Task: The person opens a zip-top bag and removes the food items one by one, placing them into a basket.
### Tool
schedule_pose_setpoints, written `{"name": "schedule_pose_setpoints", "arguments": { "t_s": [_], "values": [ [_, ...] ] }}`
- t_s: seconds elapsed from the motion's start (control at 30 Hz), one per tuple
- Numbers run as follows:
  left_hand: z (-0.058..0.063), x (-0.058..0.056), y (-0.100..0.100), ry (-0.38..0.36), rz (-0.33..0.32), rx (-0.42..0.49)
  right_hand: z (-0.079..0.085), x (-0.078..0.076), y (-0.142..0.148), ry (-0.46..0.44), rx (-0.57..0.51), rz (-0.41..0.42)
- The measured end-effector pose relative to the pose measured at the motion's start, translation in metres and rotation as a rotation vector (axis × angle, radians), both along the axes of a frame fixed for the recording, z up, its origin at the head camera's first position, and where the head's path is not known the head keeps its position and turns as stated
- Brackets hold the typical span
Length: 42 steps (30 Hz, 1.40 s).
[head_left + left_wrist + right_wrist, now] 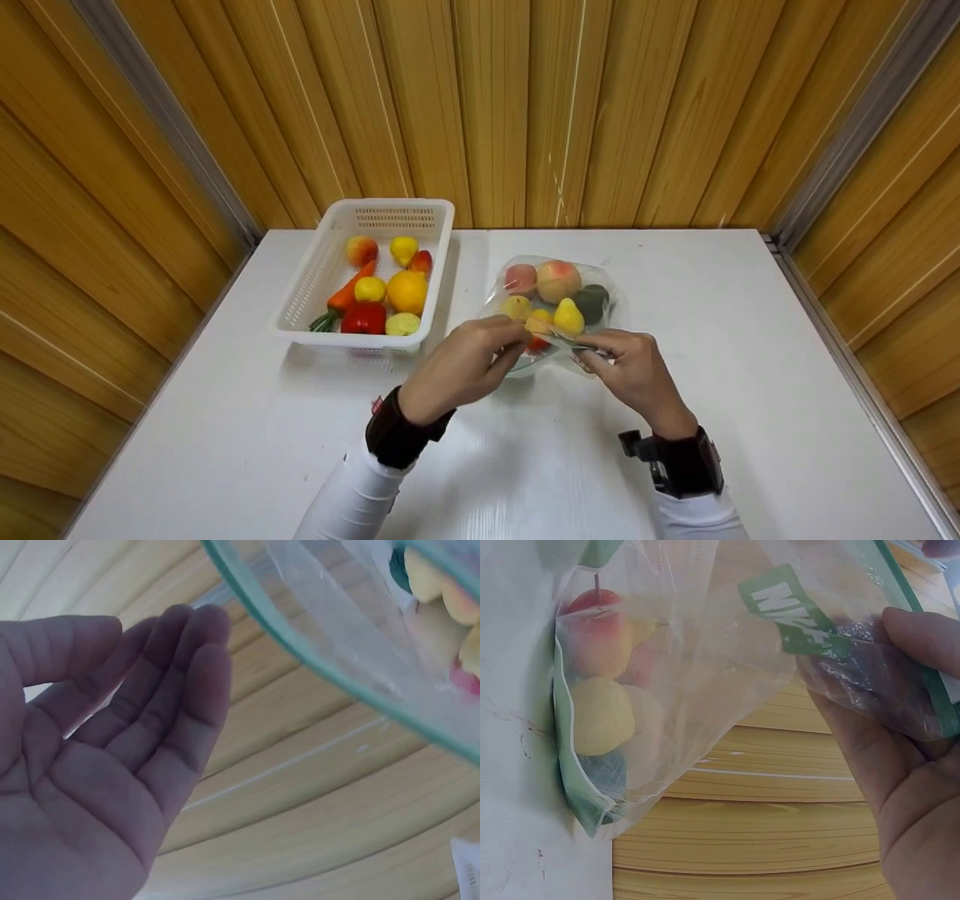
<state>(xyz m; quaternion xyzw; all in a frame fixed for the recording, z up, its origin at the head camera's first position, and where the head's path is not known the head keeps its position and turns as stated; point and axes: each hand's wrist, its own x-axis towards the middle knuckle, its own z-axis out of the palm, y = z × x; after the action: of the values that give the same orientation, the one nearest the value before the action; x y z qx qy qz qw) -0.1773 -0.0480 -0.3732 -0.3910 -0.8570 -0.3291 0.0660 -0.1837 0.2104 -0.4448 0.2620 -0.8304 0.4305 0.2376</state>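
Observation:
A clear plastic zip bag [534, 363] with green edging lies at mid-table. Inside it are a peach [559, 281], a yellow pear [568, 318], a dark green fruit [592, 303], a pink-red fruit [520, 279] and several others. My right hand [900, 787] pinches the bag's mouth edge between thumb and fingers, lifting the plastic in the right wrist view. At the other side of the mouth is my left hand [469, 367]. Its fingers [206, 682] are loosely bent and apart from the thumb, holding nothing, with the green-edged rim just beyond them in the left wrist view.
Left of the bag stands a white plastic basket [300, 319]. It holds a carrot [350, 291], a red pepper [364, 319], an orange [407, 292], a peach [362, 250] and several yellow fruits. Wood-patterned panels [487, 112] rise behind the white table [720, 322].

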Motion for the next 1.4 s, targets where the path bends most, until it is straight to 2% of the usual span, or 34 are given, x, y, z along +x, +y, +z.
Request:
{"name": "schedule_pose_setpoints", "arguments": {
  "t_s": [0.1,0.23,0.33,0.43,0.63,0.77,0.87,0.97,1.2,1.4],
  "values": [
    [-0.013,0.002,0.008,0.039,-0.011,-0.053,-0.001,0.0,0.0,0.011,0.004,-0.004],
    [-0.033,-0.002,0.016,0.086,0.031,-0.094,-0.001,0.0,-0.001,0.023,0.002,-0.003],
    [-0.047,-0.009,0.021,0.108,0.081,-0.101,-0.002,0.0,-0.001,0.026,-0.001,0.004],
    [-0.058,-0.016,0.026,0.088,0.134,-0.101,-0.002,-0.001,-0.002,0.019,-0.001,0.013],
    [-0.076,-0.035,0.037,0.057,0.188,-0.122,-0.002,-0.001,-0.002,0.012,0.01,0.011],
    [-0.088,-0.044,0.044,0.081,0.244,-0.174,-0.001,0.0,-0.003,0.011,0.007,0.014],
    [-0.1,-0.052,0.049,0.128,0.274,-0.196,-0.002,0.0,-0.004,0.016,0.008,0.022],
    [-0.11,-0.061,0.054,0.15,0.289,-0.189,-0.002,0.0,-0.004,0.022,0.01,0.028],
    [-0.121,-0.071,0.06,0.108,0.315,-0.203,-0.003,-0.001,-0.005,0.004,0.001,0.037],
    [-0.124,-0.077,0.063,0.088,0.308,-0.181,-0.004,-0.001,-0.004,-0.01,-0.005,0.038]
  ]
}}
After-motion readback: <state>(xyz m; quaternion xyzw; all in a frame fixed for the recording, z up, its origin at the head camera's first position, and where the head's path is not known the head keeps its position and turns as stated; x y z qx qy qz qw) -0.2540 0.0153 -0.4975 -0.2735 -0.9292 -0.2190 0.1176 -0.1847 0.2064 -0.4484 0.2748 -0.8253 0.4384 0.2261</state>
